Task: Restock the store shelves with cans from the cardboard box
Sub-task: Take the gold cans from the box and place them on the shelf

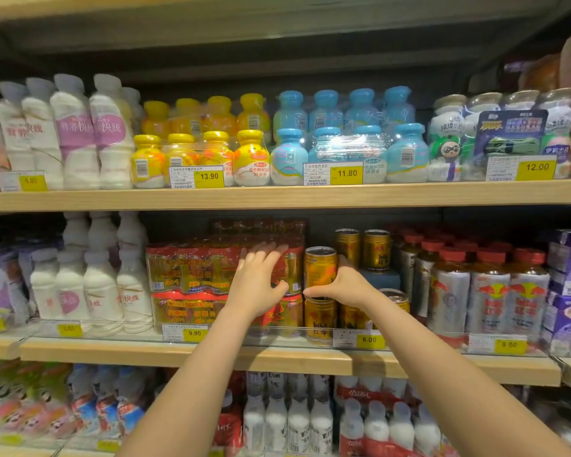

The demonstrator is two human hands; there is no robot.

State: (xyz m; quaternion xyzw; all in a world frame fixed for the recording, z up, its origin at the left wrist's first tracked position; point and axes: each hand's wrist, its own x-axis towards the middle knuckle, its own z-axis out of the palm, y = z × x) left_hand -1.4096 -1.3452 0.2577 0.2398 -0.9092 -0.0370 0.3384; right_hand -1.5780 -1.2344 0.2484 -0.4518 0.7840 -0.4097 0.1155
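Observation:
On the middle shelf [277, 356] stand gold cans. One gold can [319, 267] sits stacked on a lower gold can [320, 319], and my right hand [342, 283] grips its lower right side, thumb at its base. My left hand [259, 278] lies flat with fingers spread against the red shrink-wrapped multipacks of cans [218, 285] just left of the stack. Two more gold cans [363, 247] stand further back on a blue box [379, 279]. Another can top [396, 296] shows behind my right wrist. The cardboard box is out of view.
Red-capped silver bottles [488, 291] crowd the right of the cans, white milk bottles [106, 285] the left. Yellow price tags [369, 340] line a clear rail at the shelf front. The shelf above holds yellow and blue bottle packs [327, 150]; the shelf below holds white bottles [297, 420].

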